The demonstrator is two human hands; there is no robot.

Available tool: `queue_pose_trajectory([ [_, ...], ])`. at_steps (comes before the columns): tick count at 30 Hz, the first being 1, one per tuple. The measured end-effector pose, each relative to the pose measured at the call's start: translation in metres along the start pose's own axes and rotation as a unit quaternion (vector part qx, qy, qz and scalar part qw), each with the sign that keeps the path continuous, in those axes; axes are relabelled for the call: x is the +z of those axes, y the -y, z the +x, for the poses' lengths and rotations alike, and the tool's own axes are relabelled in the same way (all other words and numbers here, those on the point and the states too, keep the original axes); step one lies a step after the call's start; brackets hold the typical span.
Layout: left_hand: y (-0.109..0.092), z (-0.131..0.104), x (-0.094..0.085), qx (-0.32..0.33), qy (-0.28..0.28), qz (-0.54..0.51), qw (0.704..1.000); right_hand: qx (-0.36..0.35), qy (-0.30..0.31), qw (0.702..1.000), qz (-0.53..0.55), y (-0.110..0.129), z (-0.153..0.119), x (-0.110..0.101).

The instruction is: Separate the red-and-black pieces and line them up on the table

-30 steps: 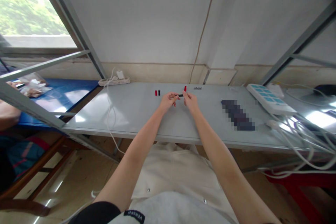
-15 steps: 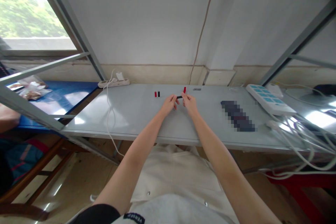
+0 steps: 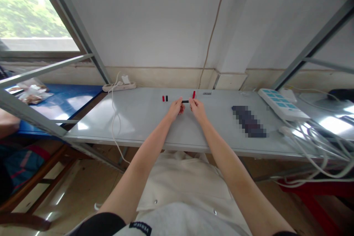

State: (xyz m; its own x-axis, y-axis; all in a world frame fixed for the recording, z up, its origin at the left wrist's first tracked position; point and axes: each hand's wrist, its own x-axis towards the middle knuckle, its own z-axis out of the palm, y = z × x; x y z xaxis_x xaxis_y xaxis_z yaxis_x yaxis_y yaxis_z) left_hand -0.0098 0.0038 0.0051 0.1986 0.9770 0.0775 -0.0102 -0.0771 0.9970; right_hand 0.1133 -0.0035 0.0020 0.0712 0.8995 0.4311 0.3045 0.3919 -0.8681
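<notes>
My left hand (image 3: 176, 110) is closed, its thumb and fingers pinching the left end of a short, thin black rod (image 3: 185, 101). The rod's other end is pinched by my right hand (image 3: 197, 109), so it lies level between the two. Just behind my right fingers is a small red cylinder (image 3: 194, 94). Left of my hands, a short red cylinder (image 3: 163, 98) and a short black cylinder (image 3: 166, 98) stand side by side on the grey table (image 3: 143, 118). Several tiny dark pieces (image 3: 207, 93) lie in a row behind my right hand.
A white power strip (image 3: 119, 86) with a plug and cable lies at the back left. On the right are a pixelated dark object (image 3: 249, 121) and a larger white-and-blue power strip (image 3: 283, 104) with tangled cables. Metal frame posts flank the table. Another person's arm (image 3: 8, 120) shows far left.
My left hand has shifted slightly left, and more of the black rod shows between my hands. The rod looks more level. The whole view has drifted slightly.
</notes>
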Motion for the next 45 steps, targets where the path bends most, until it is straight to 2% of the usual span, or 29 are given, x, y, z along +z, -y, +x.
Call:
queue_pose_trajectory([
  [8,0.012,0.008,-0.005,0.039,-0.084,0.041,0.995,-0.011,-0.005,1.0,-0.02,-0.005,0.0,0.0],
  [14,0.009,0.007,-0.007,0.064,-0.081,0.07,0.992,-0.006,-0.003,0.996,-0.086,-0.003,0.0,-0.001],
  [19,0.005,0.007,-0.008,0.092,-0.138,0.045,0.985,0.02,-0.025,0.998,-0.052,-0.002,0.003,-0.003],
  [27,0.003,0.004,-0.009,0.124,-0.183,0.043,0.974,0.067,-0.041,0.997,0.023,0.002,0.003,-0.003],
  [30,0.002,0.004,-0.011,0.116,-0.209,0.031,0.97,0.084,-0.072,0.993,0.048,0.0,0.005,-0.005],
  [32,0.001,0.004,-0.011,0.103,-0.195,0.029,0.975,0.082,-0.092,0.991,0.06,-0.003,0.008,-0.005],
  [34,0.001,0.004,-0.009,0.09,-0.155,0.037,0.983,0.068,-0.095,0.991,0.057,-0.005,0.01,-0.005],
  [38,0.002,0.003,-0.003,0.087,-0.075,0.048,0.992,0.06,-0.033,0.997,0.047,-0.006,0.009,-0.002],
  [41,0.004,0.003,-0.002,0.092,-0.068,0.047,0.992,0.07,0.024,0.996,0.04,-0.003,0.005,0.0],
  [45,0.005,0.005,-0.004,0.105,-0.087,0.049,0.989,0.036,0.038,0.998,0.017,-0.001,0.003,0.001],
])
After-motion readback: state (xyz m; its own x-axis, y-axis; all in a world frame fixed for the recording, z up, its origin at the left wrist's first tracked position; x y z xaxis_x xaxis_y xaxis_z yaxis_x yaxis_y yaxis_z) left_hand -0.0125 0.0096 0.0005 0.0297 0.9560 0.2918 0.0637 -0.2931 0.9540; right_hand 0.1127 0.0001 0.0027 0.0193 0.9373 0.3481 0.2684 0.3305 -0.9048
